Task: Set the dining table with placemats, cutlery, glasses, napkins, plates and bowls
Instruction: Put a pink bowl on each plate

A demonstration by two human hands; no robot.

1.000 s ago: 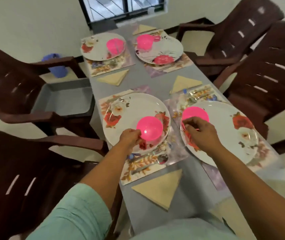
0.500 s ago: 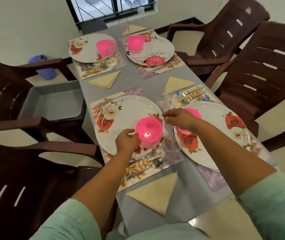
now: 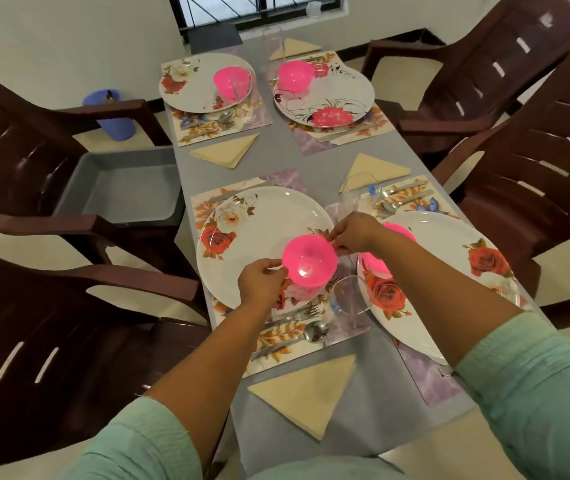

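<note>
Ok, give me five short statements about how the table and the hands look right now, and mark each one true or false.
1. Both hands, left hand and right hand, touch the near-left pink bowl. True.
2. That bowl sits on a bare placemat. False: it is over the floral plate.
3. The near napkin is folded into a triangle. True.
4. The far-right plate has no bowl on it. False: a pink bowl sits on it.
5. The grey tray on the left chair holds plates. False: it looks empty.
</note>
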